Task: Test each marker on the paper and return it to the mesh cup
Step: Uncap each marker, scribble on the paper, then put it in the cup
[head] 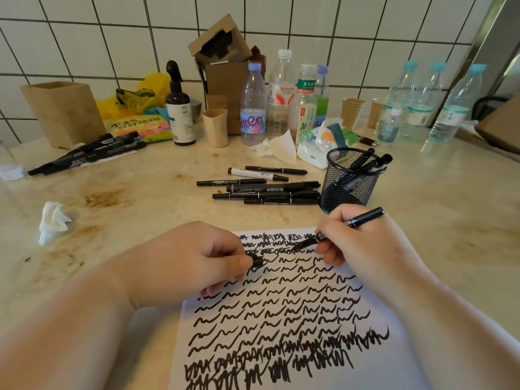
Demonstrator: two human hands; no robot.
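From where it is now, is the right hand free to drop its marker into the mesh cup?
Probably yes. The right hand holds the marker just in front of the mesh cup, nothing between, and the rim is open beside the markers already inside.

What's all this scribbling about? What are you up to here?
A person is trying out markers. The right hand holds an uncapped marker with its tip on the paper, already full of squiggles. The left hand pinches the cap. A few markers stand in the mesh cup; more loose markers lie beside it.

Black marker (337, 230) tip on scribbled paper (281, 319); mesh cup (349, 182) upright
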